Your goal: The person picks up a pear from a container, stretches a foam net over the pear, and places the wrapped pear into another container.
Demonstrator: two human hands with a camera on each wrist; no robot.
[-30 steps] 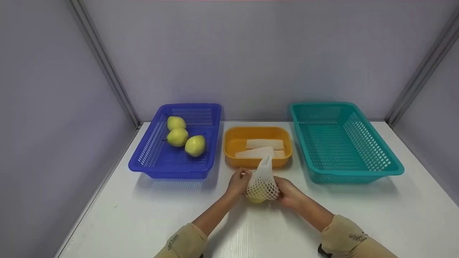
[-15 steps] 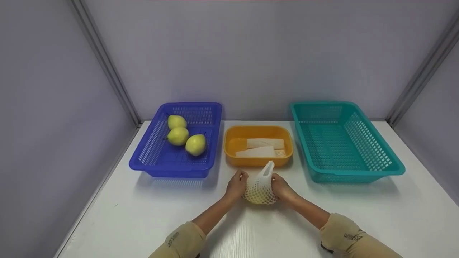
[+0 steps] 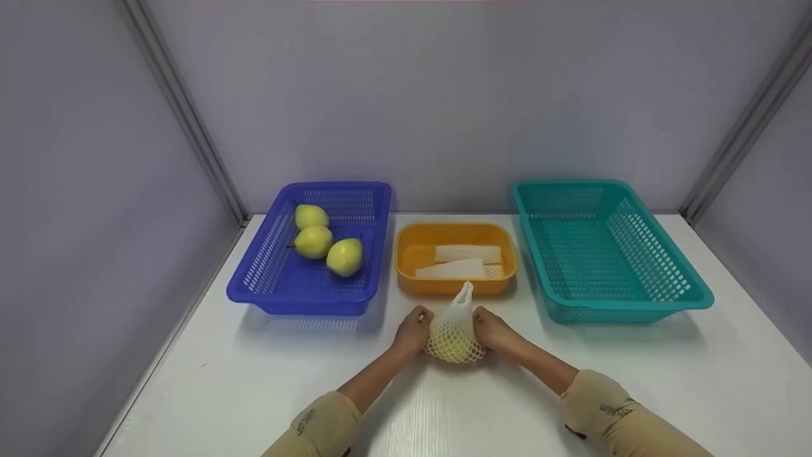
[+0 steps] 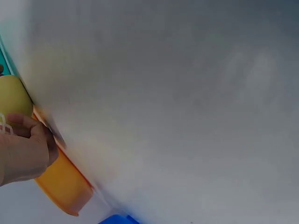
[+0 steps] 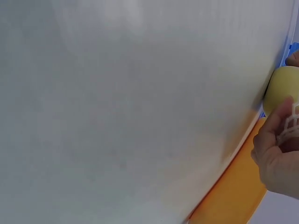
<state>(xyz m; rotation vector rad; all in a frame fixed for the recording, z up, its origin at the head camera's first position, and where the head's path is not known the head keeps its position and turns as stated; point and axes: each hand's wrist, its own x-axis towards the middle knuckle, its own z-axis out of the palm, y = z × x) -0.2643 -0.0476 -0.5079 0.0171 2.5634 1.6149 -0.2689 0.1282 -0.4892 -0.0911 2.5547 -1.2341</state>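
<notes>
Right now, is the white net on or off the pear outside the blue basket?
Partly on: in the head view the net covers the pear from above, but both wrist views show part of it bare.

Head view: exposure even, moderately dim; walls (image 3: 406, 95) grey-mauve, table (image 3: 203, 387) brighter. Light appears to come from above. Soft shadows lie on the table before the blue basket (image 3: 304, 299) and teal basket (image 3: 634, 304), the first broken by bright slots. Pale streaked glare noted at the table's near middle. Mesh of the fruit net (image 3: 454, 331) resolves; printing on the sleeves (image 3: 327, 422) is soft. Wrist views: table blurred and hazy, whitish glare in the upper part, orange tint reflected beside the orange bin (image 4: 67, 184); left view darkens toward upper right
</notes>
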